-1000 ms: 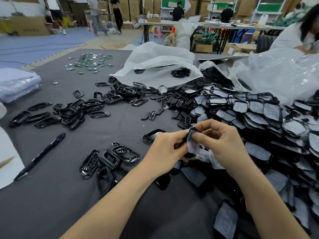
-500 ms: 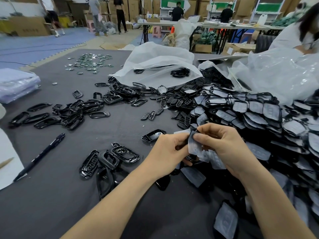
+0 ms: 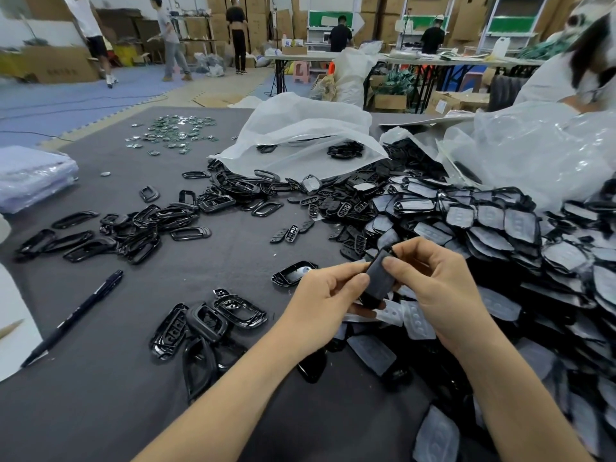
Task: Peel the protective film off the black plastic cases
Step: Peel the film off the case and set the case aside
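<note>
Black case (image 3: 378, 278) looks bare now, peeled films (image 3: 416, 323) lying below; left hand (image 3: 325, 308) and right hand (image 3: 440, 291) fingers both pinch it, one more done

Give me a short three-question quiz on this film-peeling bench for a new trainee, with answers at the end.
1. True or false: the left hand and the right hand both hold one black case.
2. Fill in: the pile of film-covered cases lies on the person's ____ side.
3. The pen lies: A) on the table left of the hands, B) on the pile, C) in the right hand.
Key: 1 true; 2 right; 3 A.
</note>
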